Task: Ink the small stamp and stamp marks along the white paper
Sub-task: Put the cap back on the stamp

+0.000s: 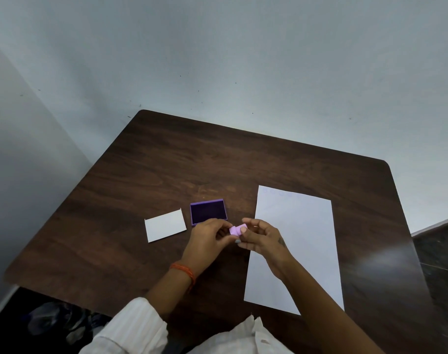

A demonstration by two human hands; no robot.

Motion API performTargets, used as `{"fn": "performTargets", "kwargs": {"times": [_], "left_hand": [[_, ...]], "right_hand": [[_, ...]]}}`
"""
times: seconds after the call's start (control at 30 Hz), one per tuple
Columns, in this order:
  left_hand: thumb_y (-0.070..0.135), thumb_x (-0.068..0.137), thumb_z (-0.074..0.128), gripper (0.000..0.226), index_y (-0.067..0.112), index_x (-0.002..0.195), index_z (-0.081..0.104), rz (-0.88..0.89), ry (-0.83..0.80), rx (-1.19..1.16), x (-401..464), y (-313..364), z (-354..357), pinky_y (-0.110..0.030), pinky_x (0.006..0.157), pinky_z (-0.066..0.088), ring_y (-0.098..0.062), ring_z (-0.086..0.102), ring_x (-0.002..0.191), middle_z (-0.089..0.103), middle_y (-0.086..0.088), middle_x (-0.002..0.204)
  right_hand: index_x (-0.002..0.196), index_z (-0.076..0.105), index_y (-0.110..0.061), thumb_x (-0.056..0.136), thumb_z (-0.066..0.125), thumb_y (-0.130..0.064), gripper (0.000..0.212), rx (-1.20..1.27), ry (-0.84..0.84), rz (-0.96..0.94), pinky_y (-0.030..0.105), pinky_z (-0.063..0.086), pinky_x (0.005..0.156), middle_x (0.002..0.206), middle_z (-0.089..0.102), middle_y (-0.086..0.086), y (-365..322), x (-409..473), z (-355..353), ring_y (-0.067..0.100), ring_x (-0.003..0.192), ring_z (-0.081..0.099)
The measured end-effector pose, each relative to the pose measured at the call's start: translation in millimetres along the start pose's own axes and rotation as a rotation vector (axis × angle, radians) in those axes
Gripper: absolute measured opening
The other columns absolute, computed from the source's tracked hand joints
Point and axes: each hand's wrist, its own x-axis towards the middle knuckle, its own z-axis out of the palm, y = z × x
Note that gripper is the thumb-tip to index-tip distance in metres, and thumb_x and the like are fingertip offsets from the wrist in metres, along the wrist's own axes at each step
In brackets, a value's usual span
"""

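A small lilac stamp (235, 231) is held above the dark wooden table (151, 175), pinched between the fingers of both hands. My left hand (209, 238) grips it from the left and my right hand (262, 238) from the right. Just behind my left hand lies an open purple ink pad (208, 211) with a dark inked surface. A long white paper (297, 226) lies to the right, partly under my right hand and forearm; faint marks show near its far edge.
A small white card (165, 225) lies left of the ink pad. The table stands in a corner against pale walls. An orange thread band circles my left wrist. Dark floor shows at the right.
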Motion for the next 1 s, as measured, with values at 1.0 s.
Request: {"fn": "performTargets", "kwargs": {"times": [1.0], "left_hand": [[0.031, 0.077, 0.069, 0.025, 0.02, 0.1, 0.066, 0.02, -0.019, -0.025, -5, -4, 2, -0.004, 0.07, 0.039, -0.001, 0.056, 0.08, 0.07, 0.0, 0.096]], "right_hand": [[0.099, 0.068, -0.007, 0.08, 0.069, -0.019, 0.022, -0.044, 0.063, 0.025, 0.025, 0.059, 0.074, 0.101, 0.071, 0.015, 11, 1, 4, 0.022, 0.085, 0.071]]}}
